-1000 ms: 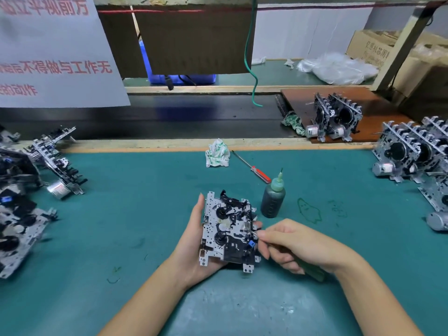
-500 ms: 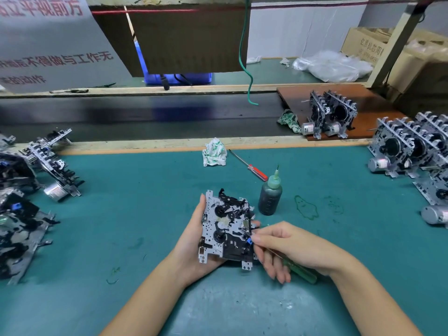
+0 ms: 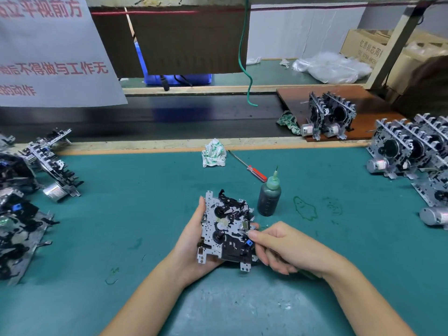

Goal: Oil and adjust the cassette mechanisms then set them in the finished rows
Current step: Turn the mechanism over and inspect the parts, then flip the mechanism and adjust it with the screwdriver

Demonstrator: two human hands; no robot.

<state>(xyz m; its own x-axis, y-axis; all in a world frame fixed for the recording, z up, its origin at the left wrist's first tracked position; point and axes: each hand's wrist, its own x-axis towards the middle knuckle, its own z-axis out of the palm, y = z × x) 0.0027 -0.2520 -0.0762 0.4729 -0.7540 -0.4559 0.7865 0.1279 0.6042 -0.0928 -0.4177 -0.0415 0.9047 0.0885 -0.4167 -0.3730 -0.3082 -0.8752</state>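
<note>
Cradling cassette mechanism in left hand, fingers curled behind plate, above bench near front edge. Pinching green-handled tool in right hand, tip at right side. Best keeping plate steady, tip pressure light. Long axis running front-to-back, face up.

Teal worktop, scuffed paler near the front edge and marked with green scribbles. Silver and black cassette mechanism with one small blue tab; dark grey oil bottle capped in pale green (needle tip included). Red-handled screwdriver, white rag patterned green, red characters on a pale grey sign.
</note>
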